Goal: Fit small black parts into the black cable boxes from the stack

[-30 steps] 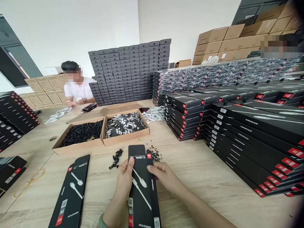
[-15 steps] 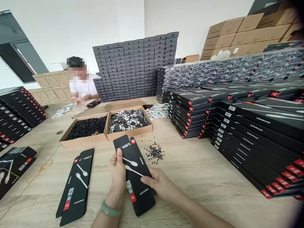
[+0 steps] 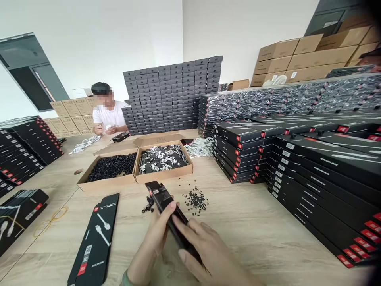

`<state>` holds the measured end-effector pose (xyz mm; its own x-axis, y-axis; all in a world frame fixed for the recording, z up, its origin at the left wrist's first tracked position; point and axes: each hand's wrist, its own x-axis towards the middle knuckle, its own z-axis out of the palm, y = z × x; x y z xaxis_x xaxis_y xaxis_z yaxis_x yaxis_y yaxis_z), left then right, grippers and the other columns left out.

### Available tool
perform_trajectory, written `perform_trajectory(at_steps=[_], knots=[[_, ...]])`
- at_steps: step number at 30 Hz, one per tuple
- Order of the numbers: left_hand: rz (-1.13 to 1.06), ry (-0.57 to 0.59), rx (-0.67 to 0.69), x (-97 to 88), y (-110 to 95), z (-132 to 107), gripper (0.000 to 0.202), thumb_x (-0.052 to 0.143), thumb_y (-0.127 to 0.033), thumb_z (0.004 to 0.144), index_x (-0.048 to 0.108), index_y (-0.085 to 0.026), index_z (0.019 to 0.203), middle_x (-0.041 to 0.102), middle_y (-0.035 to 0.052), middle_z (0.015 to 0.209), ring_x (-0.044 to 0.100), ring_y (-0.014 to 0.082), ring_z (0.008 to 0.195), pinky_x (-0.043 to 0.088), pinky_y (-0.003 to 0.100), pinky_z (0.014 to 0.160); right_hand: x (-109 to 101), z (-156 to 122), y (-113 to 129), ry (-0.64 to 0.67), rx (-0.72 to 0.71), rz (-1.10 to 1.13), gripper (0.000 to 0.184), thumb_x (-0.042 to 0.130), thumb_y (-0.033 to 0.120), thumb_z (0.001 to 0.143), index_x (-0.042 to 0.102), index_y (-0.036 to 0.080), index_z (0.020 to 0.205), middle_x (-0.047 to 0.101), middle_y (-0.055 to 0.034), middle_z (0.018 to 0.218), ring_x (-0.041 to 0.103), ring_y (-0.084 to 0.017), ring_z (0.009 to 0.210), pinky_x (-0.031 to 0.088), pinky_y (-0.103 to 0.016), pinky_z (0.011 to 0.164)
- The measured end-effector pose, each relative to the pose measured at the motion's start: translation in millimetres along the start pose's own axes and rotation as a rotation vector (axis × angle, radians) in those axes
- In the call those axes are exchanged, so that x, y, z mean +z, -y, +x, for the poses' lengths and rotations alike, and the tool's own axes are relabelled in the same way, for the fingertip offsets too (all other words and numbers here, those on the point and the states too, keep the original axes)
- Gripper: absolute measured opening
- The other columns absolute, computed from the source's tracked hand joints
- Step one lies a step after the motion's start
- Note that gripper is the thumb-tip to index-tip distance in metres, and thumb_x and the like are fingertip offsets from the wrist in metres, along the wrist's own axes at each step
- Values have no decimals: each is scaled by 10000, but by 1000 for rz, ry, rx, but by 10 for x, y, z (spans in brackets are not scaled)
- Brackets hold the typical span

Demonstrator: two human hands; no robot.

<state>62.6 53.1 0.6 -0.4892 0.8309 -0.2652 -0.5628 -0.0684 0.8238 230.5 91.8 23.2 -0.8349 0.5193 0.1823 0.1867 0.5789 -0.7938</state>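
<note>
A black cable packaging box is held tilted on its edge over the table, its narrow side facing up. My left hand grips its left side, thumb along the top edge and fingers underneath. My right hand is closed over the near half, with fingers along the upper side and the thumb below. Just beyond the box, a few black rings lie on the wood. To the right is a scatter of small black pieces. A flattened black box with a printed cable picture lies to the left.
Behind stand a carton of black parts and a carton of black-and-white pieces. Stacked black boxes rise at the right, with white cables beside them. A yellow band lies left. A co-worker sits across the table.
The box has been turned from its flat printed face to its narrow side. My right hand has moved over it, and the black rings have come into view behind it.
</note>
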Motion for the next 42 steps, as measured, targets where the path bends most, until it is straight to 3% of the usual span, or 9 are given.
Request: perform_trajectory(at_steps=[4,7,13,19,26,30,33,36,42], knots=[[24,125,-167,69,60,-93,401,792,-347,649,680,-131,968,744,102,892,698,235,790,537,333,750,-16,80,-170,-297,141,139,487,475,472,915,474,309,1374,542,-86,1246,531,-255,1134,420,-421,1002],[135,271,-153,129,173,-164,457,759,-364,710,643,-149,1096,727,115,1028,677,255,944,521,335,835,-71,181,-350,-498,262,380,503,513,497,890,471,252,1327,559,-93,1191,587,-226,1015,475,-390,921],[157,187,116,166,349,-186,723,668,-444,796,279,-327,1394,578,89,1301,599,234,1121,501,354,907,-53,230,-425,-450,261,600,411,637,453,815,584,223,1152,647,-46,968,604,-205,907,483,-331,819],[343,55,206,130,388,-134,370,607,-525,808,556,-221,1013,620,38,941,569,181,855,478,278,740,-23,227,-387,-448,293,461,297,596,443,829,662,210,1001,657,-28,911,575,-190,835,453,-296,751],[406,53,210,138,400,-120,369,582,-563,806,596,-195,827,574,13,773,501,172,756,423,261,707,-54,230,-387,-394,306,278,397,514,494,864,546,205,593,520,10,613,477,-170,643,384,-288,613],[384,109,153,146,376,-100,409,583,-602,781,593,-194,807,581,6,750,495,164,710,416,255,659,-21,226,-411,-424,323,446,356,546,526,845,657,212,970,657,-34,867,581,-221,870,447,-336,805],[412,190,118,154,349,-118,403,561,-597,801,580,-194,808,551,-15,719,471,142,672,398,243,633,-25,226,-419,-454,471,677,543,557,529,835,536,241,1294,650,-64,1160,559,-243,1112,425,-383,958],[444,276,86,166,311,-153,397,538,-585,824,581,-190,811,558,-4,738,482,145,696,406,246,643,-62,224,-405,-294,583,828,507,590,477,823,607,202,1250,634,-84,1256,534,-273,1199,384,-424,1032],[398,300,41,170,245,-177,431,551,-568,826,492,-225,1080,569,-11,750,495,136,638,410,244,580,-188,212,-344,-145,425,866,503,555,542,863,599,259,1276,566,-44,1369,492,-246,1271,349,-402,1077]])
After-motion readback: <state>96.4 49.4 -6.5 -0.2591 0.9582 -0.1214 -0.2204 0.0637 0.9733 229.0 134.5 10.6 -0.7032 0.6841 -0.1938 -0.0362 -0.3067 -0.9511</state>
